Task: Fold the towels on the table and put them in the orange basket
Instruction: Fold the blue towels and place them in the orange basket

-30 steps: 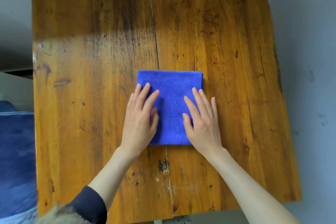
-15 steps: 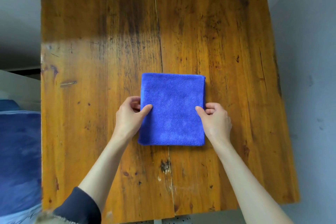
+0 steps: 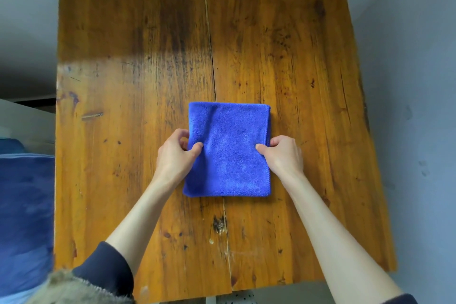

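A blue towel [image 3: 229, 150], folded into a neat rectangle, lies flat near the middle of the wooden table [image 3: 123, 81]. My left hand [image 3: 175, 153] pinches its left edge, thumb on top and fingers curled under. My right hand [image 3: 283, 153] pinches the right edge the same way. Both grips sit about halfway along the towel's sides. No orange basket is in view.
Beyond the table's left edge is a large blue fabric mass [image 3: 24, 217], with a pale ledge [image 3: 24, 121] behind it. Grey floor surrounds the table at the top and right. A seam runs down the table's middle.
Both hands went from lying flat on the towel to curling around its left and right edges and pinching them. The towel's sides now bunch slightly inward.
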The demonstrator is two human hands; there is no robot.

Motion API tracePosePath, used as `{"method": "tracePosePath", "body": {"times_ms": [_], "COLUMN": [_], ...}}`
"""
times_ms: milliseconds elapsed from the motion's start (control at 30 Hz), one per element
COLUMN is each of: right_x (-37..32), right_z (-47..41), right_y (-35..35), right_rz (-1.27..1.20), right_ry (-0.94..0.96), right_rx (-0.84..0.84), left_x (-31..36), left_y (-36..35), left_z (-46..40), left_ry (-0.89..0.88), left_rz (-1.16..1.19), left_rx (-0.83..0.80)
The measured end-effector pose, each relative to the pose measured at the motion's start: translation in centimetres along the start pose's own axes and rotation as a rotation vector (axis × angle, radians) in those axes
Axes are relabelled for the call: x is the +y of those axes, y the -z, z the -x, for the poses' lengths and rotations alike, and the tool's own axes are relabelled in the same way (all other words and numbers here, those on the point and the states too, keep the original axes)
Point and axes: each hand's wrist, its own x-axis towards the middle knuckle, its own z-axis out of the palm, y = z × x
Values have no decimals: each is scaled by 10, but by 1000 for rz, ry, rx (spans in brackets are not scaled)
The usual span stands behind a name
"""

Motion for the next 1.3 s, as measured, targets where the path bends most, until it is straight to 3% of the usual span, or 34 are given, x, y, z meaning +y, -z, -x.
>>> {"method": "tracePosePath", "body": {"times_ms": [67,200,333,467,600,767,1067,1300], "right_x": [1,3,8,17,26,25,-40,-97], "right_z": [0,-4,-4,0,11,39,149,273], "right_y": [1,5,14,17,15,14,-9,-78], "right_rz": [1,-156,-361,-434,-452,-399,-296,-131], "right_ry": [28,12,28,31,14,48,252,434], "right_rx": [16,-57,-220,-366,-360,-361,-578,-794], "left_x": [0,1,4,1,-3,-17,-82,-175], "left_y": [1,6,7,6,4,14,111,189], "left_z": [3,5,12,18,31,69,176,279], "left_ry": [-13,82,152,164,181,308,331,299], "left_rz": [-10,188,312,289,280,433,747,909], "left_rx": [-11,-117,-181,-205,-214,-212,22,309]}}
